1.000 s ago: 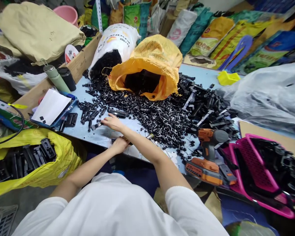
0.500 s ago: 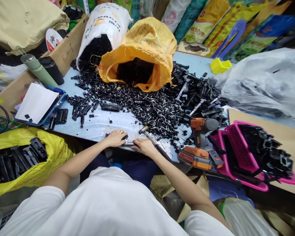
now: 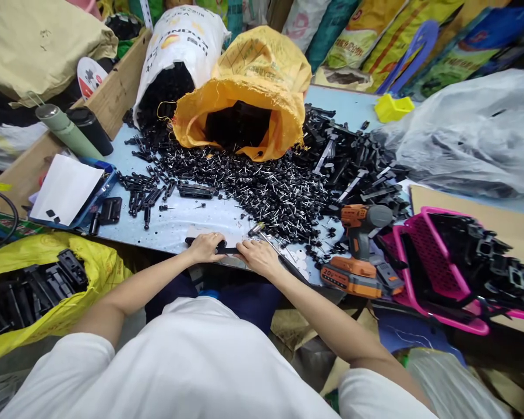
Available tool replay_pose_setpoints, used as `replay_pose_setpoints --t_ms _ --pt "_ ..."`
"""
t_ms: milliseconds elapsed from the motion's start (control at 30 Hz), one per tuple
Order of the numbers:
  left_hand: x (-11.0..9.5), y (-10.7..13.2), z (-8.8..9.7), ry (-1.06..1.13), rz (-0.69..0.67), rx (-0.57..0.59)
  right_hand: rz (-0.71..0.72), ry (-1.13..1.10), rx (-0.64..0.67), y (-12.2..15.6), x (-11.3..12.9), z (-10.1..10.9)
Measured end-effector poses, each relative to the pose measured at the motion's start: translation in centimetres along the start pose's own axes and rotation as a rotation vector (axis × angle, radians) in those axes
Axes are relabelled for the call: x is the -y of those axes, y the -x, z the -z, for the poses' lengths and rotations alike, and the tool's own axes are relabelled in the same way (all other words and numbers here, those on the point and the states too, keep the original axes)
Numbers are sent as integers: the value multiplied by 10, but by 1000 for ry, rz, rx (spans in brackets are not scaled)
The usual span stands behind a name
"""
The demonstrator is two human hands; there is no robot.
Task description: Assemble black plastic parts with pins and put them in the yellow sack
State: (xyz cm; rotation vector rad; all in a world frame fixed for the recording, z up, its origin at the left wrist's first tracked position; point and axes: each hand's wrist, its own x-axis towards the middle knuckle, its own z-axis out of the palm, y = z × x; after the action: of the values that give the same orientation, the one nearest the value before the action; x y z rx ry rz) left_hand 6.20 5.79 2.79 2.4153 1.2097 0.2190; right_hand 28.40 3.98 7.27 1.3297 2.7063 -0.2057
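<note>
At the table's front edge my left hand (image 3: 207, 247) is closed on a long black plastic part (image 3: 229, 251). My right hand (image 3: 258, 256) grips the other end of that part, its fingers bent over it. Beneath lies a pale flat plate (image 3: 196, 232), partly hidden by my hands. Just right of my right hand rests a hammer (image 3: 273, 244) with a metal head and black handle. Beyond it spreads a heap of small black pieces with metal pins (image 3: 283, 201). A single pinned black piece (image 3: 201, 205) lies on the table between the heap and my left hand.
An orange cordless drill (image 3: 356, 250) stands at right, beside pink baskets (image 3: 445, 273) of black parts. An orange sack (image 3: 262, 70) and a white sack (image 3: 187, 35) lie open at the back. Left are a yellow bag (image 3: 109, 273) of black parts and a blue tray (image 3: 110, 174).
Both hands now hold the long black part, which shows between them; earlier they lay lower and flatter over the plate. The view has shifted slightly.
</note>
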Motion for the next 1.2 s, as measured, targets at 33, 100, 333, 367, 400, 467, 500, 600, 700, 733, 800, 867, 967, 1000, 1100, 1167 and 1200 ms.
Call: replay_pose_setpoints --t_ms 33,100,333,367,400,467,500,600,700,733,800,867,967,1000,1100,1167,1200 --pt "1 -4 1 3 -15 38 6 -22 27 -2 -5 -1" --pt "6 -15 5 18 -18 51 10 -81 49 -12 -16 -3" --pt "69 -68 41 -81 729 -302 -458 -76 -144 -97 -30 -7" --pt "76 -69 43 -87 741 -274 -494 -65 -123 -105 -29 -9" --pt "81 -68 44 -87 738 -251 -495 -74 -107 -110 -29 -12" --pt "84 -56 41 -88 716 -244 -451 -160 -126 -109 -29 -16" --pt "84 -48 38 -91 700 -249 -428 -235 -155 -103 -30 -18" --pt "82 -23 28 -97 631 -237 -354 -527 -202 -77 -32 -21" --pt "82 -14 26 -72 566 -133 -281 -781 -116 -56 -28 -14" --pt "83 -15 28 -60 551 -106 -254 -832 -71 -52 -25 -11" --pt "85 -16 32 -42 532 -95 -214 -846 1 -48 -17 -2" --pt "86 -12 35 -38 527 -126 -196 -759 38 -50 -10 5" --pt "81 10 30 90 483 -326 -201 -531 56 -55 2 13" --pt "77 20 25 175 459 -420 -192 -447 71 -58 6 15" --pt "62 48 8 410 422 -641 -155 -231 135 -65 18 20" --pt "54 59 -2 443 449 -727 -129 -152 172 -69 22 23" --pt "51 62 -5 424 462 -758 -111 -134 186 -71 23 25"
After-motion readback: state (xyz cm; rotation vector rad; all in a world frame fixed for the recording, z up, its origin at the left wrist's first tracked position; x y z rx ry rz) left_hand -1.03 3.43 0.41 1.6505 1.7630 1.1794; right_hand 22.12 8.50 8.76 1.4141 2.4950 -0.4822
